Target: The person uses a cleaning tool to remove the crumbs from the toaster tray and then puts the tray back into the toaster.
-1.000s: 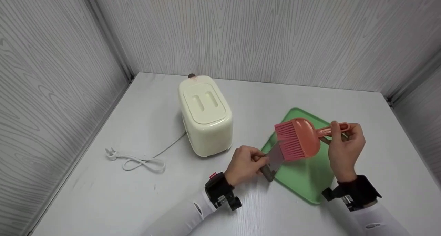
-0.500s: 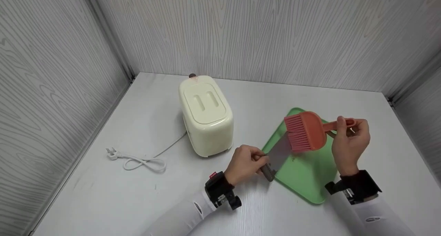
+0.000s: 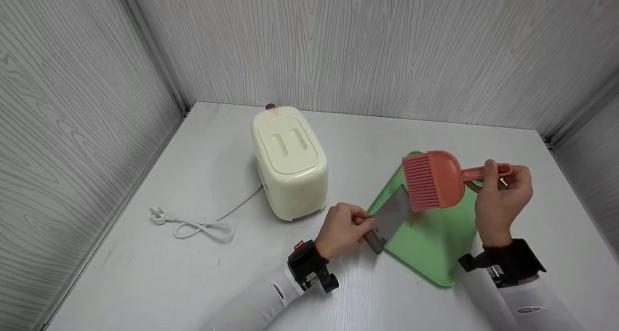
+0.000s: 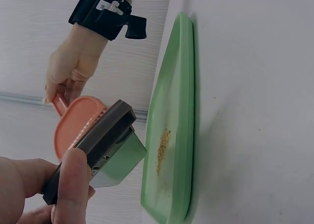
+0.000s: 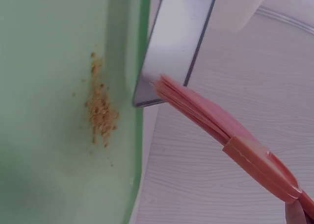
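My left hand (image 3: 343,229) pinches the dark handle of a flat metal scraper (image 3: 394,212), its blade tilted above the left side of a green tray (image 3: 435,261). With my right hand (image 3: 503,205) I grip the handle of an orange brush (image 3: 446,179), whose pink bristles overlap the blade's far corner in the head view. In the right wrist view the bristle tips lie right at the blade's end. Yellow-brown crumbs (image 5: 102,109) form a small pile on the tray beneath. From the left wrist, the scraper's handle (image 4: 98,140) hides much of the brush.
A cream toaster (image 3: 292,166) with a lid stands left of the tray. Its white cord (image 3: 203,228), looped and ending in a plug (image 3: 157,216), lies on the table further left. Wood-grain panels (image 3: 338,46) enclose the table's back and sides.
The brush and my right hand have moved right and slightly away from me, so more of the scraper's blade shows. My left hand stays nearly in place. Crumbs have come into sight on the tray.
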The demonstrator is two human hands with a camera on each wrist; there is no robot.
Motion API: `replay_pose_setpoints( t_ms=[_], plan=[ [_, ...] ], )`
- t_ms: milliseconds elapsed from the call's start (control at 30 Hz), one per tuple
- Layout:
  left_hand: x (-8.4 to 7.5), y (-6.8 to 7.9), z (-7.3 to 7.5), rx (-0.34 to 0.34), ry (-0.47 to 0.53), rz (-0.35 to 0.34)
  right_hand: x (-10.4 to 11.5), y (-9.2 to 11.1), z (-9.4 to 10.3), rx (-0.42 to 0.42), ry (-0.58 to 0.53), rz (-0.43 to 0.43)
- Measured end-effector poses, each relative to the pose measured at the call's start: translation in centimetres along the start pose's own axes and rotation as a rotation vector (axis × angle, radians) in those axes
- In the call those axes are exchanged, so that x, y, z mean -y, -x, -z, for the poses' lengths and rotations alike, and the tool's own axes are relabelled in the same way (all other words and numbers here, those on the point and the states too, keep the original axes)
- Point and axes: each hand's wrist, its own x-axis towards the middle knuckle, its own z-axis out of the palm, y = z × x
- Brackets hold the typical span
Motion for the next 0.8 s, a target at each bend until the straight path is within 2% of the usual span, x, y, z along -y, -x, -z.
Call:
replay_pose_setpoints(
  t_ms=[67,233,433,567,800],
  plan=[
    [0.0,0.0,0.0,-0.002,-0.003,0.007,0.5,0.1,-0.3,0.004,-0.044,-0.010],
    [0.0,0.0,0.0,-0.001,-0.004,0.016,1.9,1.2,-1.2,0.027,-0.141,-0.120],
    [0.0,0.0,0.0,0.009,-0.038,-0.007,2.7,2.6,-2.2,0.054,-0.099,-0.229],
    [0.0,0.0,0.0,0.004,-0.044,-0.012,2.4,3.2,-2.3,0.070,-0.090,-0.228],
    [-0.1,0.1,0.0,0.003,-0.039,-0.016,1.6,3.4,-2.3,0.098,-0.101,-0.165]
  ],
)
